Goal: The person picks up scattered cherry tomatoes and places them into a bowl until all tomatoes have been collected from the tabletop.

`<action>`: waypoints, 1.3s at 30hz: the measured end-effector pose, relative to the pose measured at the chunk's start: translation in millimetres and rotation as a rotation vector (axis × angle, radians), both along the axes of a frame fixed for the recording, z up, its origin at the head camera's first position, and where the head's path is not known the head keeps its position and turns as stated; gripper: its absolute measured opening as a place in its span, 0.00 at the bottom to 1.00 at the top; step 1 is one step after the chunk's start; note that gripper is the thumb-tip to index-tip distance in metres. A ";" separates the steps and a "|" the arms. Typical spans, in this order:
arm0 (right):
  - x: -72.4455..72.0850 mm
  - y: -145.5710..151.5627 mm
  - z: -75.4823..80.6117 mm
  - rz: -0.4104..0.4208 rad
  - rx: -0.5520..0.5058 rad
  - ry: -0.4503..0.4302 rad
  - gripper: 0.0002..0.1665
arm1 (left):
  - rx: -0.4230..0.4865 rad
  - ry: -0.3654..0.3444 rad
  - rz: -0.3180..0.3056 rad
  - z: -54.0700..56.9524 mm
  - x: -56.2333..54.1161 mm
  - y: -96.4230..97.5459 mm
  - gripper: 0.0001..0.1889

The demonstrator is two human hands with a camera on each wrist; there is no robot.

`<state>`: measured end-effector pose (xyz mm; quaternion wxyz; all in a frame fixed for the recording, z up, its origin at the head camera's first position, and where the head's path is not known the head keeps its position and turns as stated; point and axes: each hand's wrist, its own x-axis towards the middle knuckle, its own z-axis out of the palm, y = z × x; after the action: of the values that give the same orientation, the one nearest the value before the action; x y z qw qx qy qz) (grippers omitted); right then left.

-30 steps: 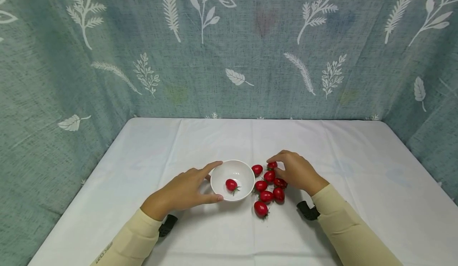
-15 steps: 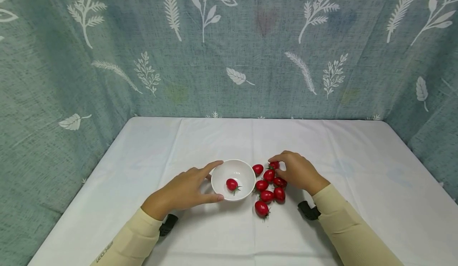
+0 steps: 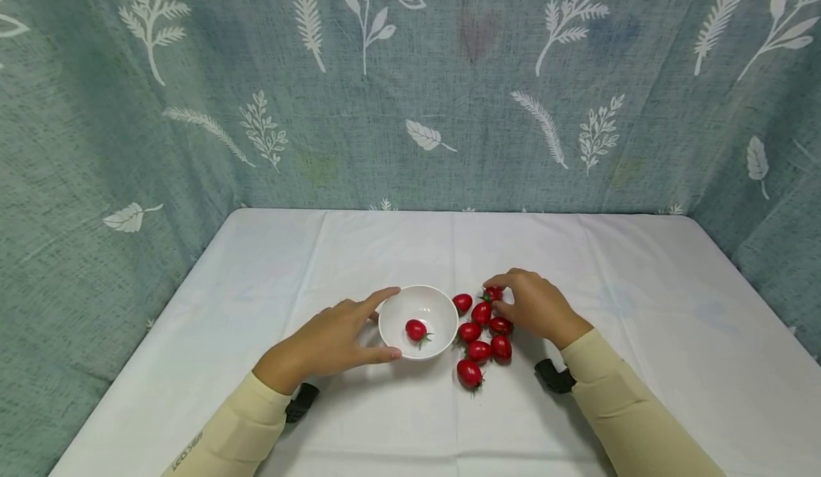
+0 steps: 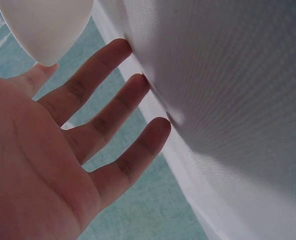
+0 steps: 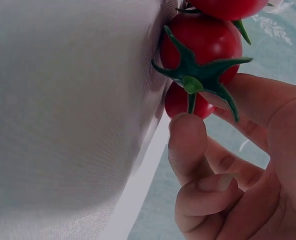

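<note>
On the white cloth stands a white bowl [image 3: 436,313] with one red cherry tomato [image 3: 415,330] inside. My left hand [image 3: 323,341] spans its left side, index fingertip at the far rim and thumb at the near rim. In the left wrist view its other fingers stretch down to the cloth, below the bowl [image 4: 48,30]. My right hand [image 3: 535,306] pinches a cherry tomato [image 3: 493,293] at the far end of the group. In the right wrist view, a nearer tomato [image 5: 213,40] with a green star-shaped stem partly covers the one [image 5: 177,101] at the fingertips.
Several more cherry tomatoes [image 3: 478,352] lie close together right of the bowl, some with green stems. A white cloth covers the table [image 3: 359,249]. Leaf-patterned green curtains [image 3: 410,92] hang behind it and along both sides.
The tomato at my right fingertips has shifted slightly right and turned, showing its green stem at the left. A neighbouring tomato has shifted a little. The left hand and bowl hold almost still.
</note>
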<state>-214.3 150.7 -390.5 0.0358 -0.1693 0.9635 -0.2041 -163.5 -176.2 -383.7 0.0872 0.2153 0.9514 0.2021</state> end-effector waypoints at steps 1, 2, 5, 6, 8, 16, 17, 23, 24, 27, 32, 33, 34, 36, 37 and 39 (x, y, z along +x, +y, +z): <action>0.1 0.1 0.3 -0.001 0.001 0.006 0.19 | 0.001 -0.003 0.003 0.2 0.1 0.1 0.49; 0.2 0.3 0.5 -0.001 0.002 0.012 0.19 | 0.003 -0.005 0.003 0.4 0.3 0.3 0.49; 0.7 0.7 0.9 0.002 0.003 0.033 0.20 | 0.002 -0.008 0.007 1.1 0.6 0.4 0.49; 0.9 0.8 0.9 0.005 0.002 0.039 0.20 | 0.001 -0.007 0.006 1.3 0.7 0.5 0.49; 1.3 0.8 0.8 0.011 0.000 0.052 0.20 | -0.001 -0.007 0.004 1.2 0.7 0.4 0.50; 3.7 0.2 1.5 0.040 -0.008 0.113 0.21 | -0.002 -0.009 0.010 0.2 0.1 -0.1 0.49; 4.0 -0.1 1.8 0.044 -0.009 0.123 0.22 | -0.003 -0.011 0.012 0.1 -0.1 0.0 0.49; 6.7 -2.1 4.8 0.055 -0.017 0.153 0.22 | -0.004 -0.015 0.016 -0.3 -1.0 -0.2 0.50; 7.3 -2.6 5.6 0.054 -0.019 0.153 0.23 | -0.004 -0.015 0.017 -0.1 -1.0 -0.1 0.50; 9.1 -4.1 7.9 0.051 -0.025 0.152 0.23 | -0.004 -0.015 0.018 0.0 -1.0 -0.2 0.50; 12.2 -7.1 11.5 0.051 -0.027 0.165 0.23 | -0.006 -0.015 0.020 0.0 -0.7 -0.4 0.49; 12.9 -7.9 12.2 0.051 -0.027 0.166 0.23 | -0.006 -0.015 0.020 0.0 -0.6 -0.4 0.49; 13.6 -8.7 13.0 0.052 -0.028 0.166 0.23 | -0.005 -0.016 0.021 0.1 -0.5 -0.4 0.49; 15.1 -10.3 14.5 0.053 -0.029 0.167 0.23 | -0.002 -0.017 0.021 0.1 -0.3 -0.4 0.49; 15.9 -11.1 15.3 0.055 -0.031 0.169 0.23 | -0.003 -0.017 0.022 0.1 -0.2 -0.3 0.49; 17.5 -12.5 16.5 0.059 -0.033 0.180 0.24 | -0.002 -0.017 0.023 0.3 -0.1 -0.3 0.49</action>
<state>-196.8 138.2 -374.0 -0.0475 -0.2159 0.9540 -0.2026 -163.5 -176.5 -383.4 0.0933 0.2027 0.9532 0.2040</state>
